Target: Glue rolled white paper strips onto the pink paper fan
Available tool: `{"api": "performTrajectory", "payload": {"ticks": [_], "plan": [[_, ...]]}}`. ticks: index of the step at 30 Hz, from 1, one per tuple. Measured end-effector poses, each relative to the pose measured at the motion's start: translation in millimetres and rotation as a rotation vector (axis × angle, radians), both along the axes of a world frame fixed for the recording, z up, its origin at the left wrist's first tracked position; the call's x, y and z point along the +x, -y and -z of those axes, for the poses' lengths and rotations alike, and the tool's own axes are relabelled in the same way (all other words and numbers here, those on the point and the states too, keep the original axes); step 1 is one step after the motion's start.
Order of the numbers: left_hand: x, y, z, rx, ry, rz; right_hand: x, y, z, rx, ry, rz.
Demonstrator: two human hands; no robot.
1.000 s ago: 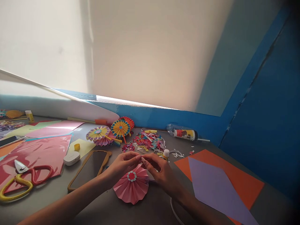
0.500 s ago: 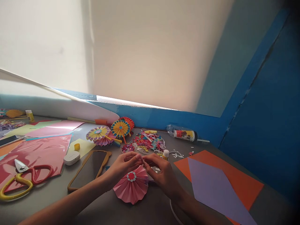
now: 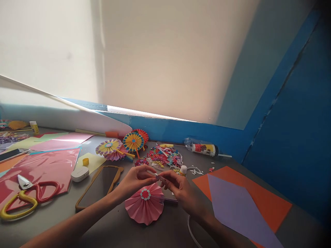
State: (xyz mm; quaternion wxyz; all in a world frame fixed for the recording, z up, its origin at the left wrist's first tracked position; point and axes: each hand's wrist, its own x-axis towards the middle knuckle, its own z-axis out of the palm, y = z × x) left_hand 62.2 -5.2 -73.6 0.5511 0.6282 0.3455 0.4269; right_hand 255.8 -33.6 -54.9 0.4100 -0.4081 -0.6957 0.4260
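My left hand (image 3: 138,181) and my right hand (image 3: 177,186) meet fingertip to fingertip above the table. Both are closed in a pinch on a small pale piece, perhaps a scrap of paper, too small to make out. Right below them lies a pink pleated paper rosette (image 3: 144,210) with a red and light-blue flower centre (image 3: 145,194). Its top edge is partly hidden by my fingers. A glue stick (image 3: 183,170) with a white top stands just behind my right hand.
Left of my hands lie a phone (image 3: 99,187), a white case (image 3: 80,174) and scissors (image 3: 28,196) on a wrapped red paper pack (image 3: 51,165). Behind are finished paper fans (image 3: 133,140) and colourful scraps (image 3: 164,156). Purple paper (image 3: 238,206), orange paper (image 3: 274,203) and a bottle (image 3: 203,148) are rightward.
The fingers of both hands have shifted slightly around the small piece, and more of it shows between the fingertips. The rosette stays in place.
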Motion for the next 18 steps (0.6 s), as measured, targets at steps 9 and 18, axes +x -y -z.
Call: {"api": "performTrajectory", "payload": {"ticks": [9,18], "plan": [[-2,1,1.4,0.220,-0.051,-0.147,-3,2,11.5,0.026,0.002,0.027],[0,1,3.5,0.340,-0.229,-0.210,-7,3,20.4,0.084,0.017,-0.004]]}}
